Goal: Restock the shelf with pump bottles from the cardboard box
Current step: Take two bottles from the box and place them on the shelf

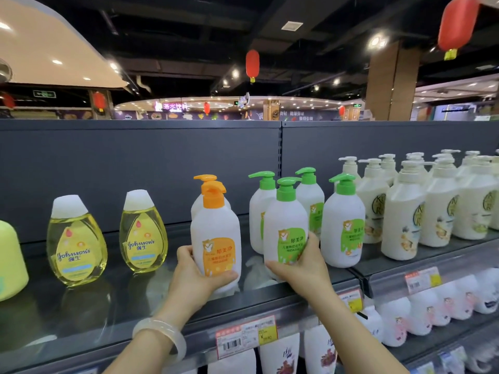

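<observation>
Scene: a shop aisle seen from head height; both of a person's bare arms reach forward to a dark metal shelf [297, 286].
Left hand: the left hand [193, 268] wraps the lower body of an orange-pump bottle [216, 238], fingers curled behind it and thumb across the front low down.
Right hand: the right hand [299, 261] closes round the base of a green-pump bottle [286, 228], thumb on the label, fingers behind.
Where the bottles are: both stand upright near the front edge of the shelf; whether their bases are fully set down cannot be told.
Neighbours: a second orange pump [205, 179] shows just behind the held one; three more green-pump bottles [343, 225] stand behind and to the right; further right, a block of cream pump bottles [405, 211].
Further left: two clear yellow teardrop bottles [77, 244] with white caps, well apart from the hands.
Cardboard box: not in view.
Shape and material: white opaque plastic, rounded shoulders, glossy printed labels, hard coloured pump heads with a beak spout.
Likely handling: probably fairly heavy if full, stiff-walled, smooth and a little slippery, top-heavy enough to tip.
Where to hold: low round the body, as now; the pump neck would likely twist.
Shelf surface: smooth and reflective, so bottles should slide back easily.
</observation>
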`<state>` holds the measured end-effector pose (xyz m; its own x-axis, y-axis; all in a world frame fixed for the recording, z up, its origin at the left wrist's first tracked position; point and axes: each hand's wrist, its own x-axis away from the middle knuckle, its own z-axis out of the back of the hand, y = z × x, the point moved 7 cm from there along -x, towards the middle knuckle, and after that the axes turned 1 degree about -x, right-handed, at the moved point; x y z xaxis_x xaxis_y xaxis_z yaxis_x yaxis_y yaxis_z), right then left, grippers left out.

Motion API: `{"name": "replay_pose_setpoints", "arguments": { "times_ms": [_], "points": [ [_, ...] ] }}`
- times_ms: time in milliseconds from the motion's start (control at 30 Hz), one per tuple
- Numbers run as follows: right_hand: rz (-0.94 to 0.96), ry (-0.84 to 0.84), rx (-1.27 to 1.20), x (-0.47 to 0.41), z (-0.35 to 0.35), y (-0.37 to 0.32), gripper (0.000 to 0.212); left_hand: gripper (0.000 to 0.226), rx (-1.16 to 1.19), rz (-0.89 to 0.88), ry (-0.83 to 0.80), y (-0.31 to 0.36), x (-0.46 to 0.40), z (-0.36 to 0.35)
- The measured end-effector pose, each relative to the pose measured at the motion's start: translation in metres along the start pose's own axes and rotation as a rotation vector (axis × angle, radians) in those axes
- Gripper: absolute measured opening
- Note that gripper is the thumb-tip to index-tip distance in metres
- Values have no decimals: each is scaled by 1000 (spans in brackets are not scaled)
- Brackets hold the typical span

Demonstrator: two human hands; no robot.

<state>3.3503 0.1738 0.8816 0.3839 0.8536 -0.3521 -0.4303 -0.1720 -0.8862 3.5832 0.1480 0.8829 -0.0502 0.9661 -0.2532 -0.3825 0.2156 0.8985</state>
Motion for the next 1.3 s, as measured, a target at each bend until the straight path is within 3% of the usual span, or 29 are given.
{"name": "replay_pose_setpoints", "arguments": {
  "times_ms": [200,333,533,700,767,833,900,967,1067,1167,1300],
  "points": [
    [-19,10,51,1,-2,6,72,75,21,12,-10,1,-2,-8],
    [-35,-3,140,2,-7,5,106,73,29,16,-5,4,0,-8],
    [-20,15,180,8,-4,3,102,77,34,15,11,-2,-1,-7],
    [-4,-58,184,7,-6,6,123,78,40,20,22,-1,-2,-8],
    [26,-63,62,9,0,3,128,80,23,23,17,-1,-3,-7],
    [79,69,-87,10,27,1,108,98,15,11,19,3,0,-6],
    [172,314,-57,8,72,0,82,119,-48,-58,131,17,13,-3],
    [152,450,5,-6,112,10,82,111,-64,-239,308,45,41,-6],
    [16,268,88,-41,123,33,115,82,-83,-512,382,82,76,-43],
    [-19,80,72,-55,109,45,133,88,-40,-442,267,86,63,-86],
    [-7,46,102,-57,99,51,103,100,-70,-230,170,78,32,-117]
  ]
}}
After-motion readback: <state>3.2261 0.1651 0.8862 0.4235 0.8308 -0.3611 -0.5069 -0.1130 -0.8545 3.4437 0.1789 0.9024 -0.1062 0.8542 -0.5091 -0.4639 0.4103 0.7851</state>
